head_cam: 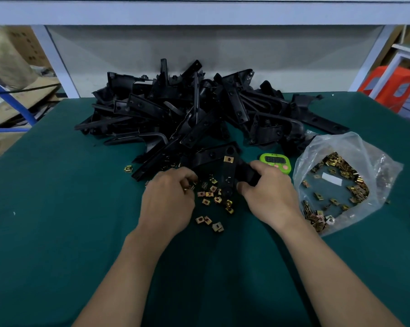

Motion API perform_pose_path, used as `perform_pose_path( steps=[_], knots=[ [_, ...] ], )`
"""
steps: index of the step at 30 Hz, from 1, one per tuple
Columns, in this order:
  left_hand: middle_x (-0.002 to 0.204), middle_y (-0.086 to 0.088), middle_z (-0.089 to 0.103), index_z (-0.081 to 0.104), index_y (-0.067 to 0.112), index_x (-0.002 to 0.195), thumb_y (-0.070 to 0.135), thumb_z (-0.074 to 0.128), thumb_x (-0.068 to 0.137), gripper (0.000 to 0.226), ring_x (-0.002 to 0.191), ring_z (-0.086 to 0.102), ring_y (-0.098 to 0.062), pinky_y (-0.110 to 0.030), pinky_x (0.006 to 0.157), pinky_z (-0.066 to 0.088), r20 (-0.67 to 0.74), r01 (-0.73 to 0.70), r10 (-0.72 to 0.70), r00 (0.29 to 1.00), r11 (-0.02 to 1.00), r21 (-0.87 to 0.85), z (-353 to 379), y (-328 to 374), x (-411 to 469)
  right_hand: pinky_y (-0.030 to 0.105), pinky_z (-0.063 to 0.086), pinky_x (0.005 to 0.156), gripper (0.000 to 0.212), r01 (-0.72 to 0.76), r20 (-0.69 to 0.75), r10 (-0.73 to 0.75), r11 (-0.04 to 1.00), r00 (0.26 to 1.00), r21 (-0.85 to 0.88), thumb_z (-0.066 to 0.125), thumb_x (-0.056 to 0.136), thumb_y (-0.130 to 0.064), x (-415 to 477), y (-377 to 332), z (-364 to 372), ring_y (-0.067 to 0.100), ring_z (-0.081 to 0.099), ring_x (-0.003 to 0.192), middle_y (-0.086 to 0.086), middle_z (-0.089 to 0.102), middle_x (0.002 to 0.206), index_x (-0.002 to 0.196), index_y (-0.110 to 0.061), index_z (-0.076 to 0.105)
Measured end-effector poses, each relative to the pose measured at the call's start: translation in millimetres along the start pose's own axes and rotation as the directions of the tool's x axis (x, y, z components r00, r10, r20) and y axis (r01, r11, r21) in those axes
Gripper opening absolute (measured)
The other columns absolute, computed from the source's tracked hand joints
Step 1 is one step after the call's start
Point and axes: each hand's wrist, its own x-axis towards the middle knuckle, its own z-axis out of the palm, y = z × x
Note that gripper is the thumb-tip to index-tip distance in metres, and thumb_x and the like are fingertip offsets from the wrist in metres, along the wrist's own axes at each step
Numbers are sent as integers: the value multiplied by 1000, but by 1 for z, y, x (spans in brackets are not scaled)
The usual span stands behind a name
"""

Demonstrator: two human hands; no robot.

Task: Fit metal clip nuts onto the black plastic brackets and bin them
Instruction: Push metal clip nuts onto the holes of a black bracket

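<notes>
Two bare forearms reached in from the near edge over the green table [57,208]. The left hand [167,201] lay knuckles up with its fingers curled down onto the loose nuts [211,197]. Gold glinted at its fingertips [190,184], but whether it actually had a nut pinched could not be told. The loose nuts were scattered on the cloth between the two hands, a few of them nearer the person than the rest.

The right hand [269,197] gripped a bracket [230,178], thumb curled against its near side and fingers wrapped over its right part. The bracket lay low over the cloth between the hands, its long strip pointing away. A fitted nut [228,159] sat clipped on its far end.

Just beyond the right hand's knuckles stood a green timer [276,162]. To the right of that hand lay an open clear bag [355,149] holding many more gold nuts around a white slip. One stray nut [128,169] lay apart, to the left beyond the left hand.

Farther back a big pile [199,109] of black brackets was heaped against the pale back panel [199,48]. Cardboard [22,43] and a blue hose [13,100] showed beyond the table's left edge, and an orange stool [388,83] on the right.
</notes>
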Motion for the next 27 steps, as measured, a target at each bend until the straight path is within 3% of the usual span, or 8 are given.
perform_pose_path(
  steps=[3, 7, 10, 13, 16, 22, 25, 27],
  knots=[
    [107, 19, 58, 74, 41, 111, 31, 76, 88, 25, 100, 56, -9, -26, 84, 42, 120, -6, 8, 993, 1000, -12, 0, -2, 0, 30, 44, 57, 13, 3, 6, -3, 1000, 1000, -12, 71, 85, -37, 0, -1, 0, 17, 61, 73, -14, 63, 75, 94, -35, 62],
    [100, 12, 66, 78, 38, 102, 36, 80, 85, 18, 101, 55, -15, -30, 87, 35, 18, -84, 82, 996, 985, 151, 6, 4, -2, 30, 41, 57, 14, 8, 10, -8, 1000, 1000, -29, 70, 85, -38, -2, -2, 0, 18, 61, 74, -14, 64, 76, 97, -36, 62],
    [92, 13, 67, 79, 33, 86, 30, 84, 80, 8, 93, 57, -15, -29, 87, 32, -48, -109, 117, 992, 983, 148, 6, 5, -2, 30, 42, 57, 13, 6, 6, -6, 1000, 1000, -25, 70, 85, -38, -1, -1, 0, 19, 62, 74, -14, 63, 75, 93, -36, 61],
    [93, 15, 69, 78, 36, 87, 38, 77, 84, 4, 93, 59, -14, -28, 86, 27, -27, -84, 91, 995, 979, 186, 6, 10, -8, 31, 45, 61, 15, 0, 11, 1, 1000, 1000, -23, 70, 85, -39, -2, -2, 0, 20, 63, 76, -13, 65, 78, 96, -39, 61],
    [95, 14, 68, 76, 36, 93, 47, 73, 85, 14, 96, 60, -15, -32, 89, 32, 7, -90, 91, 996, 967, 238, 8, 12, -11, 31, 46, 62, 17, 2, 15, -1, 1000, 1000, -19, 70, 85, -39, -2, -2, 0, 19, 63, 77, -14, 66, 80, 100, -41, 61],
    [95, 8, 70, 78, 24, 95, 23, 67, 96, 11, 96, 59, -17, -26, 86, 32, -11, -153, 157, 988, 974, 167, 13, 12, -9, 33, 51, 64, 16, 7, 18, -6, 1000, 1000, -23, 70, 85, -39, -2, -2, 0, 19, 64, 77, -14, 66, 79, 98, -40, 61],
    [82, 14, 70, 76, 29, 90, 27, 64, 98, 15, 80, 62, -6, -20, 73, 44, -57, -6, -2, 998, 991, -131, 11, 19, -9, 36, 54, 67, 15, 9, 3, -8, 1000, 1000, -13, 71, 85, -38, -2, -1, 0, 21, 64, 78, -12, 66, 79, 97, -36, 62],
    [74, 11, 73, 74, 28, 85, 29, 60, 98, 19, 68, 67, -6, -14, 61, 45, -7, 136, -154, 988, 889, -438, 7, 22, -6, 36, 54, 66, 15, 10, 1, -10, 1000, 1000, -7, 70, 84, -38, -2, -1, -1, 22, 63, 77, -12, 65, 78, 95, -35, 62]
  ],
)
